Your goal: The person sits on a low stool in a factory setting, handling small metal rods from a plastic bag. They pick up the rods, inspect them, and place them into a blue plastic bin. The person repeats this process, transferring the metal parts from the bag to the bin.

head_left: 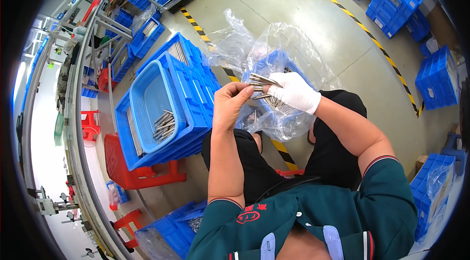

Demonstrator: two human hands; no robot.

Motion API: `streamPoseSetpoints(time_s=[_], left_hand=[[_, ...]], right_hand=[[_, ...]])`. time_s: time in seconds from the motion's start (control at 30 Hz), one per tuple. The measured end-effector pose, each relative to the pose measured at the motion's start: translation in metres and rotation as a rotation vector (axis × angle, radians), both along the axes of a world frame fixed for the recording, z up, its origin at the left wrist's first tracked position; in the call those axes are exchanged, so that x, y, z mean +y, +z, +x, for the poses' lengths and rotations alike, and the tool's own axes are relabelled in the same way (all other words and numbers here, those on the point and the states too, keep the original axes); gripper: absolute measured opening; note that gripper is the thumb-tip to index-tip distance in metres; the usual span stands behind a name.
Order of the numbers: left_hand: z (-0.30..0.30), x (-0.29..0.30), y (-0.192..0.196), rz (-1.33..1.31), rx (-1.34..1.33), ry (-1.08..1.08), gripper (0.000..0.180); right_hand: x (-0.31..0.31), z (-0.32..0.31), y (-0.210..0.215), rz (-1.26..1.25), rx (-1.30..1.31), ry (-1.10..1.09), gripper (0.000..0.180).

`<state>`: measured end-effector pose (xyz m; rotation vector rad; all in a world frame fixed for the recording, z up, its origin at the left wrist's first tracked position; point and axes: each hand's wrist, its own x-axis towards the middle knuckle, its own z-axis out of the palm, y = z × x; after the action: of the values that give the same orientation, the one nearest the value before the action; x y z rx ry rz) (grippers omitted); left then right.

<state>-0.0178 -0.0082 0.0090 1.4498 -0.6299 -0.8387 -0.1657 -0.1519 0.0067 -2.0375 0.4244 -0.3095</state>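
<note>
My right hand (293, 93), in a white glove, is closed round several slim, shiny metal rods (264, 80) whose ends fan out to the left. My bare left hand (231, 102) meets it there, thumb and forefinger pinching the end of one metal rod. Both hands are above a blue bin (270, 62) lined with a clear plastic bag (289, 39). More metal rods (280, 106) lie inside it, partly covered by my glove. To the left, a light blue mesh basket (138, 86) holds a loose heap of similar rods (164, 126).
The basket rests on stacked blue crates (196, 83), which also hold long rods (177, 52). A red stool (122, 162) is by the stack. A metal-framed bench (81, 128) runs along the left. Blue crates (437, 79) stand at the right. Striped floor tape (362, 25) crosses the floor.
</note>
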Motion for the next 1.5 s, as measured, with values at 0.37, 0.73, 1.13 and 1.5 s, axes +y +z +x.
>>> streamPoseSetpoints(time_s=[0.37,0.73,1.13,1.5], left_hand=[[0.013,0.004,-0.005,-0.102,-0.006,0.153,0.016],[0.006,-0.001,-0.013,-0.085,0.151,-0.016,0.017],[-0.008,-0.008,-0.018,-0.129,0.179,0.072,0.016],[0.013,0.000,-0.008,-0.201,0.035,0.225,0.016]], right_hand=[[0.000,0.001,0.004,-0.099,0.020,-0.025,0.032],[0.002,0.002,0.005,-0.015,0.032,0.039,0.032],[0.012,0.002,-0.004,-0.199,-0.041,-0.074,0.030],[0.004,0.004,0.000,0.023,0.042,0.010,0.026]])
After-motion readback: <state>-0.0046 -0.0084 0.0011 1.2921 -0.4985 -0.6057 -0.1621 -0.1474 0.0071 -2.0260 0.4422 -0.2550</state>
